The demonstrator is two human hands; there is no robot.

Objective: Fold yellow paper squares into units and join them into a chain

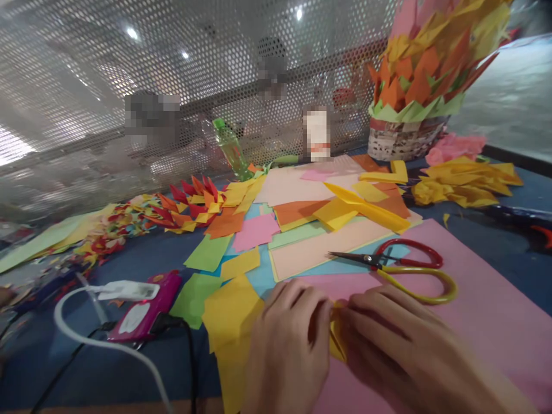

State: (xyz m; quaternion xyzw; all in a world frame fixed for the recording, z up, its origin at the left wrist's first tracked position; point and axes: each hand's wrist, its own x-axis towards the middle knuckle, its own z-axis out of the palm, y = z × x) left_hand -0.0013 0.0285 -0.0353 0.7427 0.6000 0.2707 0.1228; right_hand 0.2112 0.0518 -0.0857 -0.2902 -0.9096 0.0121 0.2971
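Between my two hands is a small folded piece of yellow paper (338,340), pinched over a large pink sheet (466,287). The fingers of my left hand (291,339) are curled, with the thumb and fingertips at the paper's left edge. From the other side my right hand (388,333) presses its fingertips on the same piece, covering much of it. Just beyond the right hand lie scissors (371,260) with one red and one yellow handle, blades pointing left. A stack of yellow paper (233,316) sits beside and partly under my left hand.
At left a magenta power strip (149,307) has white and black cables. Coloured paper pieces (254,230) and folded red-orange points (194,201) spread across the table. A green-capped bottle (233,149) leans by the perforated metal screen (181,75). A paper-decorated basket (405,138) stands back right.
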